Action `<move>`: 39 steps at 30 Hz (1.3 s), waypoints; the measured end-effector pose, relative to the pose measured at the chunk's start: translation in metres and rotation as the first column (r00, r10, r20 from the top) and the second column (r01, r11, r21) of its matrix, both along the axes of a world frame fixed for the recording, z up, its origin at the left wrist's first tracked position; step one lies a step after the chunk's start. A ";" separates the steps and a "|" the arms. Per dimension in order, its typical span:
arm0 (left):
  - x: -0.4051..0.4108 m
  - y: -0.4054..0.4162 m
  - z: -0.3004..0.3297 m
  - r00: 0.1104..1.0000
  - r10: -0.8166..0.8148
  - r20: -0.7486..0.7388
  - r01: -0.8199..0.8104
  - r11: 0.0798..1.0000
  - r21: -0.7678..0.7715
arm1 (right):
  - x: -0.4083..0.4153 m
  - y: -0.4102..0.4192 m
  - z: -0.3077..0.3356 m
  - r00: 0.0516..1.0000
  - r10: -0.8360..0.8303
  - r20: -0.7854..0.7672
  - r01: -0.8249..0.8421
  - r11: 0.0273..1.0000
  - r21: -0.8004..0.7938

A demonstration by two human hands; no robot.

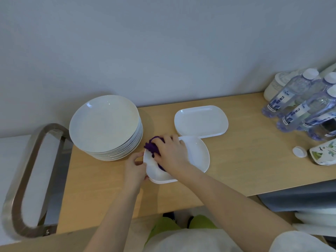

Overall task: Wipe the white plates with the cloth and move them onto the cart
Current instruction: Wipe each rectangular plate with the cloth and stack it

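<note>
Right hand (171,153) bunches the purple cloth (152,147), fingers curled over it, on the oblong plate (198,157). Left hand (135,168) pinches that plate's near-left rim. Advice: hold the rim firm, sweep corner to corner. Cart handle (27,179) waits left of the left hand.

plates (198,157) glossy white; cloth (152,146) fuzzy; table (245,157) matt wood

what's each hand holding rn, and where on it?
Left hand grips the near plate by its left rim. Right hand holds the bunched purple cloth from above, pressing it onto that plate.
</note>
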State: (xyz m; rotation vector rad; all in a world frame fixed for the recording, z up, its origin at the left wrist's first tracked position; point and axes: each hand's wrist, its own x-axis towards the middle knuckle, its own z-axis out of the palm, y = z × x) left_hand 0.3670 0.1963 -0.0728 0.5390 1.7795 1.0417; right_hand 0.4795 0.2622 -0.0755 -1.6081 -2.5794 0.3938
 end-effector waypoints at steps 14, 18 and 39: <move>0.001 0.001 0.001 0.999 0.048 0.014 -0.047 0.998 -0.028 | 0.057 -0.010 -0.004 0.935 -0.353 0.040 0.354 0.935 -0.020; 0.000 0.002 0.000 0.999 0.040 0.008 -0.040 0.999 -0.038 | 0.022 -0.015 -0.006 0.964 -0.249 0.089 0.251 0.968 -0.014; 0.008 0.001 -0.011 0.965 -0.051 -0.258 0.047 0.999 -0.022 | 0.091 -0.004 -0.009 0.966 -0.184 0.180 0.170 0.981 0.089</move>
